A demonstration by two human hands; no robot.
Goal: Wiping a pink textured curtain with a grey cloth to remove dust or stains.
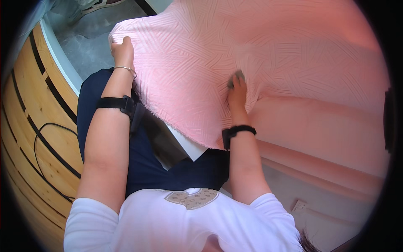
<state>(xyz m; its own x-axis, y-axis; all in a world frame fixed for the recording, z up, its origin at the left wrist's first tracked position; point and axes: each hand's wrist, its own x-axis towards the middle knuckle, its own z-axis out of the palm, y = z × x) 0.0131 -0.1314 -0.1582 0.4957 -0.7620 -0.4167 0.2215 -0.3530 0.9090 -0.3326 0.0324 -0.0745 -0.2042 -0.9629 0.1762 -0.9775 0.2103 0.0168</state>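
Note:
A large pink cloth with an embossed line pattern spreads before me, its frayed edge lying over my lap. At the cloth's left edge my left hand grips the fabric, thumb on top and fingers hidden beneath. Farther right, my right hand rests on the cloth with a small dark object under its fingers. Blur and the fingers keep me from telling what that object is. The fabric is puckered just beyond it. From below the near edge of the cloth a white flat panel sticks out above my thighs.
On the left is a slatted wooden surface with a black cable looped across it. Smooth pink fabric hangs at the right, above a wall socket. Part of a shoe shows on the grey floor at top left.

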